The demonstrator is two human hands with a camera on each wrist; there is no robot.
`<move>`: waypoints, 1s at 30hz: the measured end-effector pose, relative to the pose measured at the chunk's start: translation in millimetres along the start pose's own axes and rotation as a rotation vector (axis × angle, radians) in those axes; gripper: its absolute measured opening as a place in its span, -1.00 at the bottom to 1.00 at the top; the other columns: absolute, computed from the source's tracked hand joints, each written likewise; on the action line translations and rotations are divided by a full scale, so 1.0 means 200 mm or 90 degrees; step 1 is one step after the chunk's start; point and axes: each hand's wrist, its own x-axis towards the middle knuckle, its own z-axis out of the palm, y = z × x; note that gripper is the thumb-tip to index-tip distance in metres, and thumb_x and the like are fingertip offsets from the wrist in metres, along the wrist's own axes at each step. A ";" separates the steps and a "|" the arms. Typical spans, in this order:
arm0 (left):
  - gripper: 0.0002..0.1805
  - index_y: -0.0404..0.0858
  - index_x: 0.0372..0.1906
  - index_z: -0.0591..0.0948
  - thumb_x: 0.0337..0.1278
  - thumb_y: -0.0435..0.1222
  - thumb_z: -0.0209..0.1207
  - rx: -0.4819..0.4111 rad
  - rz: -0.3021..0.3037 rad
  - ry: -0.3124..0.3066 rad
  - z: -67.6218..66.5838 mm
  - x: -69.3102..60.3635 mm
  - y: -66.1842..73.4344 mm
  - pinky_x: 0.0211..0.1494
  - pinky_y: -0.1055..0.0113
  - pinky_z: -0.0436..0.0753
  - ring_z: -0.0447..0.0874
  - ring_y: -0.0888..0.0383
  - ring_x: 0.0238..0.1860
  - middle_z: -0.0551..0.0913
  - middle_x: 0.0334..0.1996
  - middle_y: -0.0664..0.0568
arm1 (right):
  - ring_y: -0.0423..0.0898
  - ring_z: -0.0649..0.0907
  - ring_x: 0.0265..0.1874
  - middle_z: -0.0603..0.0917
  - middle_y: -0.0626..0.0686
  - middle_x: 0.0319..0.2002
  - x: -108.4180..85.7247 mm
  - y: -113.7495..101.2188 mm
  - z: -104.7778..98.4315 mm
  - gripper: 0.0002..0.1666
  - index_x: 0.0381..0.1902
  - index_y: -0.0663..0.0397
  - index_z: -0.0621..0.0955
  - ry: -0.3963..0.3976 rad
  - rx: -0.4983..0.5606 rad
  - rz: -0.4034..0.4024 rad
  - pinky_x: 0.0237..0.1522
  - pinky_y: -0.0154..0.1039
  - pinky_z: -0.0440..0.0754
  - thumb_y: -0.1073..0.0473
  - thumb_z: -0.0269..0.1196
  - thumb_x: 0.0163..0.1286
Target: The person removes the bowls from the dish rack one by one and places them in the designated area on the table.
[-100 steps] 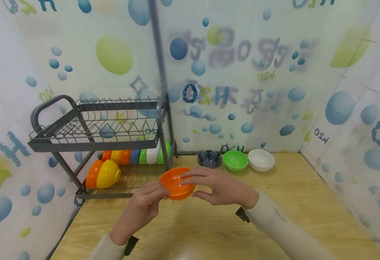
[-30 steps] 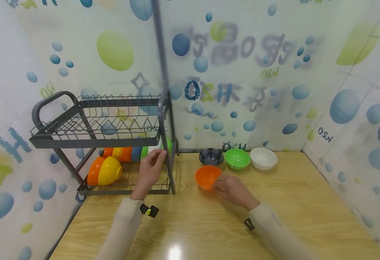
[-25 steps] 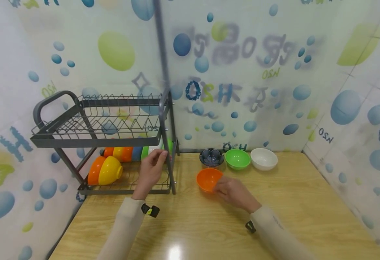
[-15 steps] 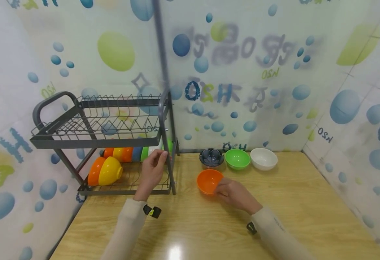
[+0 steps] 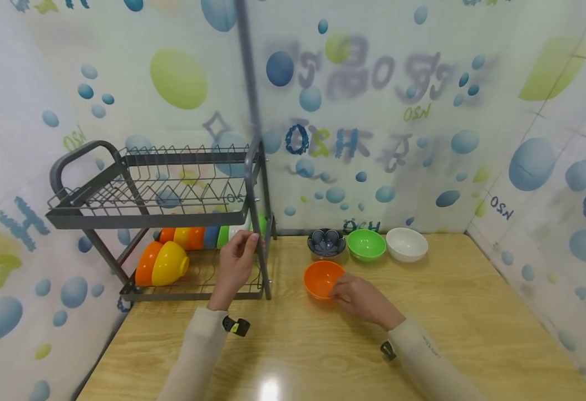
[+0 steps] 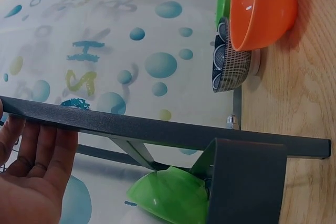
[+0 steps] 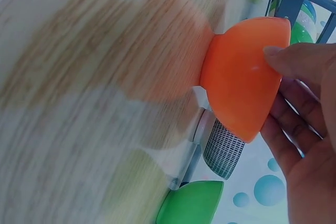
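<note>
My right hand (image 5: 365, 299) pinches the right rim of an orange bowl (image 5: 319, 277), thumb outside and fingers inside, as the right wrist view also shows (image 7: 241, 77). The bowl faces up, its foot on or just above the wooden table (image 5: 313, 351). My left hand (image 5: 235, 264) grips the front right post of a dark two-tier dish rack (image 5: 147, 220); in the left wrist view the fingers (image 6: 62, 153) curl behind that post. Behind the orange bowl stand a dark patterned bowl (image 5: 326, 244), a green bowl (image 5: 366, 245) and a white bowl (image 5: 407, 245).
On the rack's lower tier, a yellow bowl (image 5: 167, 264) and an orange bowl (image 5: 144, 266) stand tilted on their sides at the front left. A row of several coloured bowls (image 5: 196, 238) lines the back. Patterned curtain walls (image 5: 373, 111) enclose the table.
Both hands held the orange bowl before the rack's right front corner 3.3 seconds ago. The right hand has carried it rightward; the left has moved to the post. Little differs over the last half second.
</note>
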 end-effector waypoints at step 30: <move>-0.73 -0.47 -0.07 0.61 0.57 -0.31 0.04 0.008 0.022 0.001 -0.01 0.00 0.01 -0.05 0.36 0.71 0.69 -0.23 -0.18 0.72 -0.20 -0.35 | 0.00 0.42 0.49 0.44 -0.08 0.49 0.09 -0.14 -0.07 -0.31 0.45 -0.21 0.48 0.063 0.181 0.008 0.47 0.14 0.44 0.00 0.39 0.39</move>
